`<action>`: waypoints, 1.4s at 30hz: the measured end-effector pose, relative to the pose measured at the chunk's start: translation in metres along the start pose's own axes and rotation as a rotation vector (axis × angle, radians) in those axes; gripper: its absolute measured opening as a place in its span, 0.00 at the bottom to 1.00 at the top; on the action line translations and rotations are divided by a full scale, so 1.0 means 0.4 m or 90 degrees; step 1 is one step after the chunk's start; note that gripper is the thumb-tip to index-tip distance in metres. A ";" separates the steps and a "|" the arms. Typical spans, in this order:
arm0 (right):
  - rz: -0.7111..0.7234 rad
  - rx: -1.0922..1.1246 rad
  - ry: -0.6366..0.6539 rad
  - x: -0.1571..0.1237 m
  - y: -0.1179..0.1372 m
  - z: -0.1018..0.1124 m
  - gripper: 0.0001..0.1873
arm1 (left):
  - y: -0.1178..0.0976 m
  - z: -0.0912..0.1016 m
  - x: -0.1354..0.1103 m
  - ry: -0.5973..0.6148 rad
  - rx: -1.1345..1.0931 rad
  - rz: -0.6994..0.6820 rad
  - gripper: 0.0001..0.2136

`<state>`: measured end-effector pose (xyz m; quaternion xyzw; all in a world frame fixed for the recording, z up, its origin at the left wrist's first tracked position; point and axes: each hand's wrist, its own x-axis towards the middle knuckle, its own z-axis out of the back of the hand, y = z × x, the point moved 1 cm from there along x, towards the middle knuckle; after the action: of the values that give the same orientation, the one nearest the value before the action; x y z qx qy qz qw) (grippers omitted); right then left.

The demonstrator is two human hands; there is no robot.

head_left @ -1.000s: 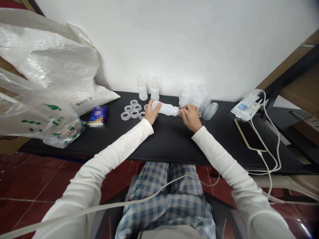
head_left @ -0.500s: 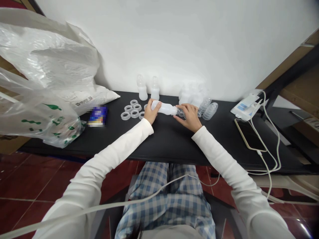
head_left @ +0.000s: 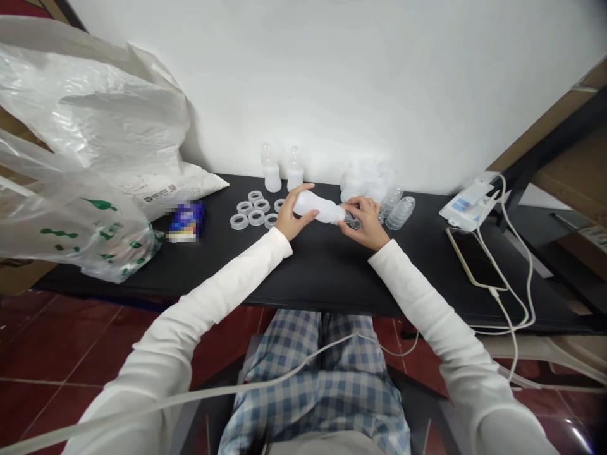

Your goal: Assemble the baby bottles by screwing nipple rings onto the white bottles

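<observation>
Plastic bags (head_left: 95,120) stand at left — a phone (head_left: 475,258), cable (head_left: 515,346) plugged in, at right.

Between left hand (head_left: 291,221) and right hand (head_left: 367,224) is a bottle (head_left: 318,207); left of them, on the table (head_left: 322,272), rings (head_left: 257,223); behind the left, two bottles (head_left: 272,179); right of them, caps (head_left: 399,213), then a phone (head_left: 477,258).

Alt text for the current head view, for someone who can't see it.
The left hand and right hand hold a white bottle sideways over a black table. Rings lie left, clear-topped bottles stand behind, and clear caps sit right.
</observation>
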<state>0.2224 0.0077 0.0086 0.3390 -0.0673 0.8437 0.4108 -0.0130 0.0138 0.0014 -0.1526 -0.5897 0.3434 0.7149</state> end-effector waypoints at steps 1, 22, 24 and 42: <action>0.001 0.000 -0.005 0.001 -0.004 0.004 0.18 | -0.001 0.000 -0.001 0.010 0.008 -0.033 0.31; -0.372 -0.320 -0.288 0.002 -0.111 0.080 0.18 | 0.035 -0.019 -0.001 -0.163 -0.174 0.161 0.29; -0.445 -0.350 -0.214 -0.002 -0.117 0.077 0.17 | 0.047 -0.024 -0.002 -0.166 -0.199 0.170 0.29; -0.092 0.037 -0.306 0.006 0.003 0.039 0.15 | 0.064 -0.032 0.001 -0.160 -0.254 0.266 0.26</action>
<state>0.2284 0.0023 0.0221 0.5452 -0.1144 0.7092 0.4322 -0.0088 0.0347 -0.0175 -0.3639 -0.6848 0.3768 0.5066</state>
